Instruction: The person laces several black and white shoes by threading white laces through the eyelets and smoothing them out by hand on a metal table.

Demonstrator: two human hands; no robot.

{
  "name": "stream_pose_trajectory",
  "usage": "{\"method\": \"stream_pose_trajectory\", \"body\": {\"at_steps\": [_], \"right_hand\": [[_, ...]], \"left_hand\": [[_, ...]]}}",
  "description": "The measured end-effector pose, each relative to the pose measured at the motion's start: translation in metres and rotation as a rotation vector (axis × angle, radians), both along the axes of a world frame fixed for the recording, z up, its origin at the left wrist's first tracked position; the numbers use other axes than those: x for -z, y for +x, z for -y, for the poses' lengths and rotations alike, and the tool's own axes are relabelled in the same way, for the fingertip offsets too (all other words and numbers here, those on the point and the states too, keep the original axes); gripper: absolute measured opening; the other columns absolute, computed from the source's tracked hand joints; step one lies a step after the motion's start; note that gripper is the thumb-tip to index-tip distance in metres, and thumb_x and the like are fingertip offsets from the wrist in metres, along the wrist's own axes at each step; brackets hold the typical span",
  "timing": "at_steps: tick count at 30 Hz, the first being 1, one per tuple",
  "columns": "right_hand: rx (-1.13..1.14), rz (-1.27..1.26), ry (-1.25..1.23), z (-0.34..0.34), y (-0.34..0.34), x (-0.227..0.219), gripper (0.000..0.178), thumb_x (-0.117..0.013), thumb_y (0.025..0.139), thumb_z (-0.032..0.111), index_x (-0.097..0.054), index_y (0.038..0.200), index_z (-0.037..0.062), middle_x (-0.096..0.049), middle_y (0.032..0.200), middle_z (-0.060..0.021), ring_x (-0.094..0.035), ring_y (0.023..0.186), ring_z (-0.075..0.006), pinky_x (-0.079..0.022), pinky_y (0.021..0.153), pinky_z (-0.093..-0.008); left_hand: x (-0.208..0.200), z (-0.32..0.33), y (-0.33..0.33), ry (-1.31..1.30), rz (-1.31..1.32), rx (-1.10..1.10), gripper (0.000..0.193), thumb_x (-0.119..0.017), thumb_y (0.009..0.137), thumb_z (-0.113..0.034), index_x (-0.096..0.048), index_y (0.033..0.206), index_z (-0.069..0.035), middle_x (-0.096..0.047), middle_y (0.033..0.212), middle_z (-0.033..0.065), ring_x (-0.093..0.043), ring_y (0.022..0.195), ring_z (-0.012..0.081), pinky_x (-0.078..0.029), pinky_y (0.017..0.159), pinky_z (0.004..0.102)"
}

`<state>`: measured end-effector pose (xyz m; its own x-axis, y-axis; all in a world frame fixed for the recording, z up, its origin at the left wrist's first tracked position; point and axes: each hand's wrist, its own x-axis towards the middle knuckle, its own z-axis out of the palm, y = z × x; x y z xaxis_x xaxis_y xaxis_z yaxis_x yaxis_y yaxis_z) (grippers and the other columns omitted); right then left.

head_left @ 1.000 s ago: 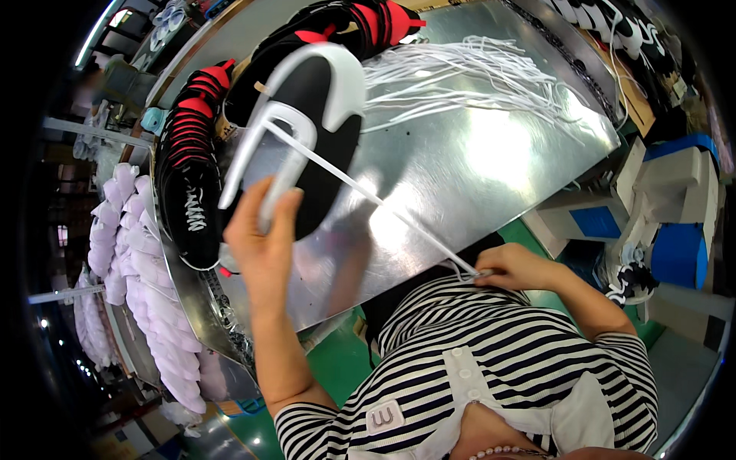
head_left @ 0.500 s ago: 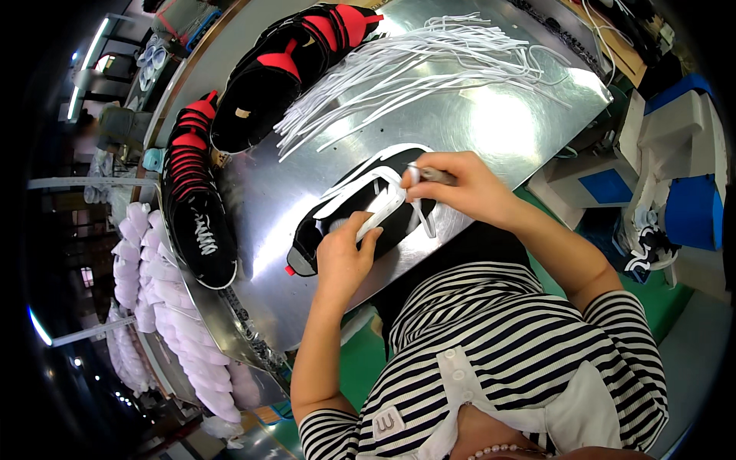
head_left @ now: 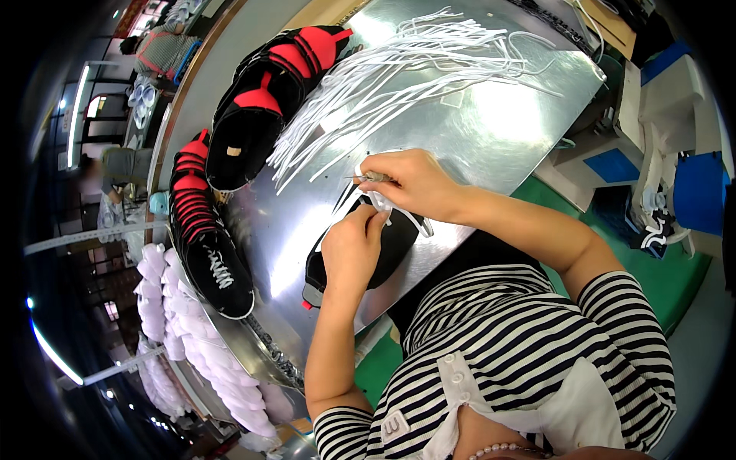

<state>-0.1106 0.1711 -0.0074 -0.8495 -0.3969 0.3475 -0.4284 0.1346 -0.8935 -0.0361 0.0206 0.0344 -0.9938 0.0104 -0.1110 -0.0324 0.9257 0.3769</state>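
On the metal table in front of me lies a black shoe upper [head_left: 399, 249] with white trim and a small red tab at its heel end. My left hand [head_left: 353, 247] is closed at the upper's opening, thumb and fingers pinching the white eyelet strip [head_left: 381, 202]. My right hand [head_left: 418, 182] grips a thin pointed awl [head_left: 376, 177] just above that strip, its tip pointing left. A white lace [head_left: 423, 227] loops out beside the upper under my right hand. What my left fingertips cover is partly hidden.
A heap of white laces [head_left: 437, 69] spreads over the far side of the metal table [head_left: 491, 146]. Black and red shoe uppers [head_left: 207, 222] line its left edge. Stacked white padded pieces [head_left: 199, 345] stand further left, grey and blue machinery [head_left: 652, 153] at right. Other people are at back left.
My right hand and the awl have shifted left, closer to my left hand. The awl's thin tip now shows, pointing left. The whole view has shifted slightly.
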Motion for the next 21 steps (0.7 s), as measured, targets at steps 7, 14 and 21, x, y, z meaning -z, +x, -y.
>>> {"method": "stream_pose_trajectory", "body": {"at_steps": [7,14,21], "right_hand": [[-0.051,0.385,0.08,-0.024,0.01,0.004,0.028,-0.063,0.092,0.026,-0.053,0.103,0.0023,-0.067,0.082,-0.0174,-0.065,0.077,-0.0364,-0.049,0.069,-0.0427],[-0.101,0.27,0.164,-0.038,0.031,0.018,0.015,-0.061,0.093,0.017,-0.054,0.094,0.0036,-0.067,0.072,-0.0103,-0.065,0.067,-0.0293,-0.049,0.062,-0.0383],[-0.134,0.246,0.272,-0.037,0.027,0.019,0.017,-0.061,0.091,0.02,-0.054,0.094,0.0045,-0.066,0.074,-0.0135,-0.065,0.072,-0.0352,-0.049,0.065,-0.0446]], "left_hand": [[0.015,-0.003,-0.002,-0.038,-0.109,-0.082,0.025,-0.064,0.092,-0.029,-0.069,0.086,-0.005,-0.062,0.064,0.0111,-0.058,0.056,0.0261,-0.045,0.057,0.0366],[0.022,-0.002,-0.004,-0.049,-0.219,-0.086,0.026,-0.063,0.093,-0.028,-0.066,0.077,-0.007,-0.058,0.058,0.0099,-0.056,0.051,0.0305,-0.04,0.049,0.0393],[0.025,-0.004,-0.005,-0.005,-0.199,-0.106,0.023,-0.065,0.092,-0.025,-0.067,0.08,-0.006,-0.06,0.06,0.0096,-0.057,0.051,0.0284,-0.041,0.05,0.0376]]}}
